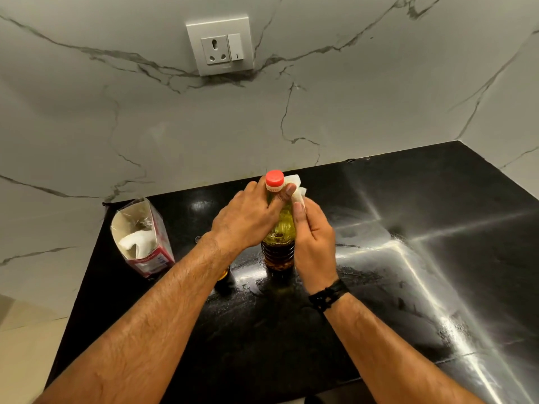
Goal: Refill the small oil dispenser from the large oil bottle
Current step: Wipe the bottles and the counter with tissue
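Cardboard from an opened red-and-white carton [143, 239] stands at the far left of the black countertop [437, 228], tilted, with crumpled white paper showing inside its torn top. Just right of it, the left forearm crosses over a small amber-coloured object [223, 274] on the counter, mostly hidden, so what it is cannot be told. The left hand [248, 217] wraps around the neck of the large oil bottle [278, 240], fingers curled about it just under the red cap [274, 177]. That bottle stands upright near the middle of the counter, yellow oil visible through its ribbed body. The right hand [313, 237] sits against the bottle's right side, its fingers pinching a white tissue [296, 189] pressed to the neck. A dark band [329, 294] circles the right wrist. On the marble wall behind, a white socket and switch plate [221, 45] sits above.
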